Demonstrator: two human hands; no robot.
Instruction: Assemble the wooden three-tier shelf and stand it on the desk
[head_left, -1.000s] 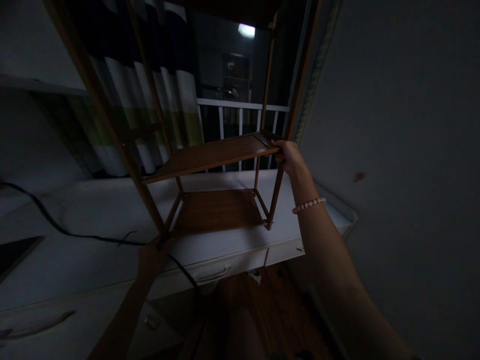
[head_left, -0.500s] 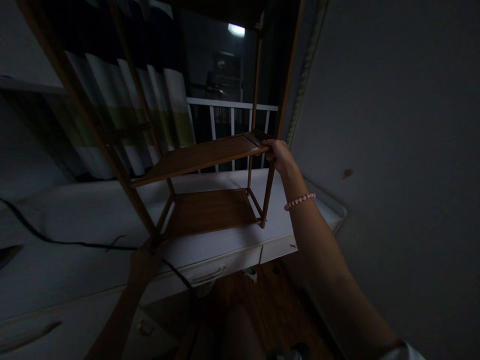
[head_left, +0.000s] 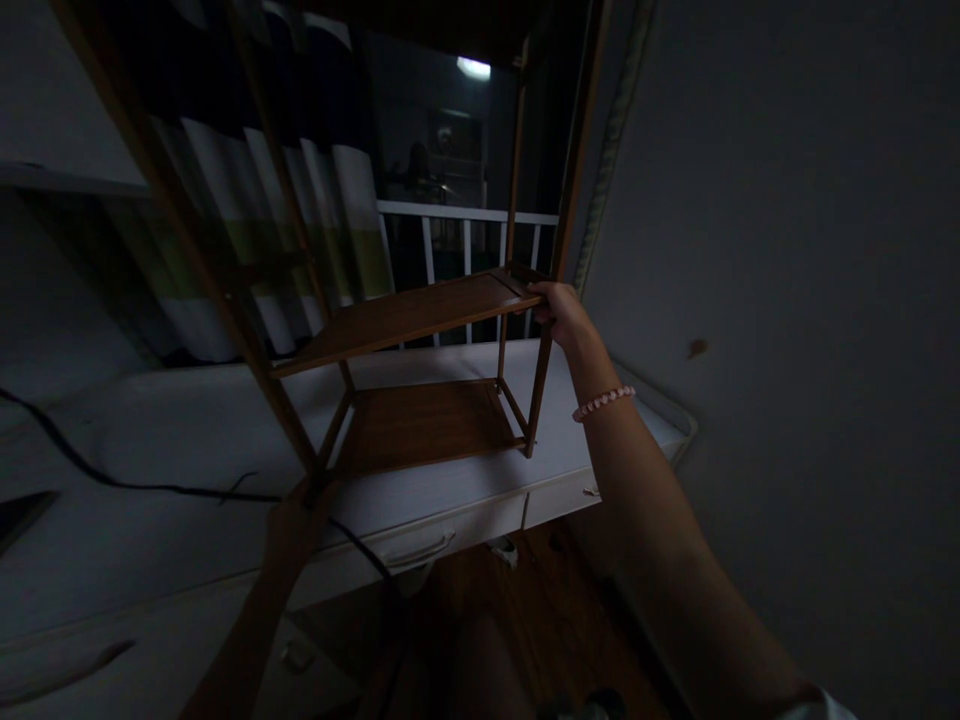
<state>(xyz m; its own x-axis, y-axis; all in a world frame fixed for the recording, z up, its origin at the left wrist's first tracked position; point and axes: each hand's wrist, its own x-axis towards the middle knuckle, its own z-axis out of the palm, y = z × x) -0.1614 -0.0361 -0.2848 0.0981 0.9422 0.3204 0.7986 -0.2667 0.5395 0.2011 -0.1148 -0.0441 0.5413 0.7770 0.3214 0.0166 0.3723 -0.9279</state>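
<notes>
A brown wooden shelf rack (head_left: 420,318) stands on a white desk (head_left: 420,500) in dim light. Its middle board slopes, with the right end higher than the left. The bottom board (head_left: 431,425) sits just above the desktop. My right hand (head_left: 559,308) is closed on the right front corner of the middle board, close to the right post. Low on the left, my left hand (head_left: 296,522) wraps around the foot of the left front post; its fingers are partly lost in shadow. A pink beaded bracelet (head_left: 604,402) circles my right wrist.
A black cable (head_left: 172,489) crosses the desk and passes by my left hand over the front edge. Behind the rack are a striped curtain (head_left: 352,200) and a white window railing (head_left: 450,212). A grey wall (head_left: 810,300) rises on the right. Drawers (head_left: 442,540) line the desk front.
The view has shifted slightly, so the rack's left side appears a little further right. Both hands keep their hold, and the middle board's slope looks nearly the same.
</notes>
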